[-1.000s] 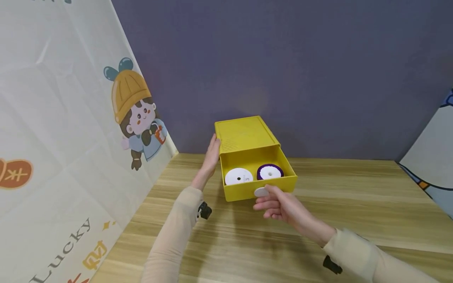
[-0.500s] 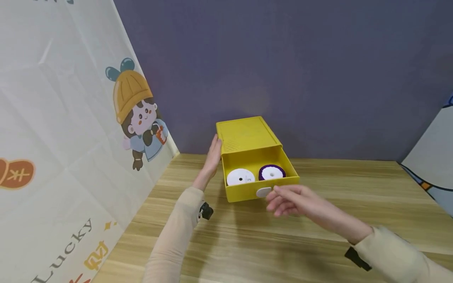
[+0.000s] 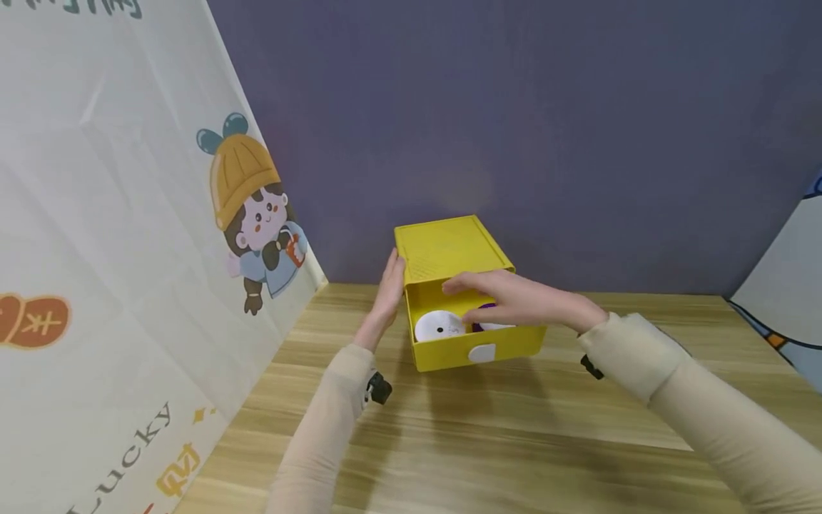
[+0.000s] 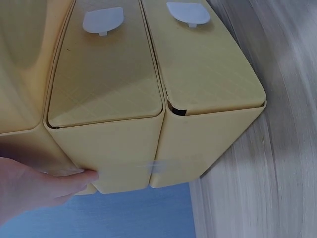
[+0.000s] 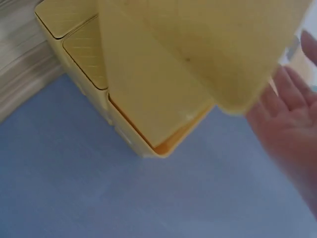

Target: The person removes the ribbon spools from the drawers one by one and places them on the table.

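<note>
A yellow drawer unit (image 3: 452, 246) stands against the back wall, its top drawer (image 3: 443, 355) pulled out. White tab handles (image 4: 104, 21) mark the lower drawers, which are closed in the left wrist view. Inside the pulled-out drawer lie a white spool (image 3: 432, 325) with a dark centre hole and a purple-and-white spool (image 3: 499, 327). My left hand (image 3: 388, 291) rests flat along the unit's left side. My right hand (image 3: 520, 296) reaches over the drawer, thumb and fingers spread apart, its thumb tip overlapping the space between the spools. It partly covers the purple-and-white spool and holds nothing visible.
Underneath is a wood-grain tabletop (image 3: 449, 442). A dark blue wall (image 3: 546, 128) rises directly behind the unit. On the left hangs a white sheet (image 3: 115, 214) with a cartoon print; another printed panel (image 3: 783, 285) borders the right.
My right hand first pinched at the drawer's white handle, let go and drew back right, then moved up and left over the drawer. The left hand stays against the unit.
</note>
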Demonstrator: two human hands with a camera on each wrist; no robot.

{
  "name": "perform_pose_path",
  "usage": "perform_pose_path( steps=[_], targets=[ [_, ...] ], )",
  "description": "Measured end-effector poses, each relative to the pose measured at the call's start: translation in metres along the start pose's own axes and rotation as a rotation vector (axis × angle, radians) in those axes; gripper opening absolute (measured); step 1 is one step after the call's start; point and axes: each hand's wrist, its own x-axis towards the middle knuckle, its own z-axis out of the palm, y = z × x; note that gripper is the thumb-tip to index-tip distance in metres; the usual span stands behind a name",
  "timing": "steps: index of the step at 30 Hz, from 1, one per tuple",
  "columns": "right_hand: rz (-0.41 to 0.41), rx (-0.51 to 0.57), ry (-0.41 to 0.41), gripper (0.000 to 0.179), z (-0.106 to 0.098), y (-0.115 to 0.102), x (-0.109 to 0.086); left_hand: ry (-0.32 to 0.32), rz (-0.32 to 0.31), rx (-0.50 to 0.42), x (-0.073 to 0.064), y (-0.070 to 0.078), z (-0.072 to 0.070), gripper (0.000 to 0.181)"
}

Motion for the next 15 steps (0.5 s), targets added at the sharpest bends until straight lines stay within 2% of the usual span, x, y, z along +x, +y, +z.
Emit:
perform_pose_path(
  steps=[3, 7, 11, 15],
  targets=[
    [0.016, -0.041, -0.118, 0.058, 0.003, 0.006, 0.011, -0.004, 0.009, -0.005, 0.0, 0.0, 0.001, 0.062],
    [0.025, -0.114, -0.224, 0.065, 0.007, 0.012, 0.023, -0.011, 0.01, -0.005, 0.001, -0.001, 0.002, 0.063],
    [0.03, -0.136, -0.281, 0.074, 0.012, 0.017, 0.033, -0.007, 0.002, -0.004, -0.001, -0.001, 0.002, 0.063],
    [0.006, -0.147, -0.304, 0.076, 0.02, 0.02, 0.041, 0.001, 0.001, 0.0, -0.003, -0.002, 0.0, 0.062]
  ],
)
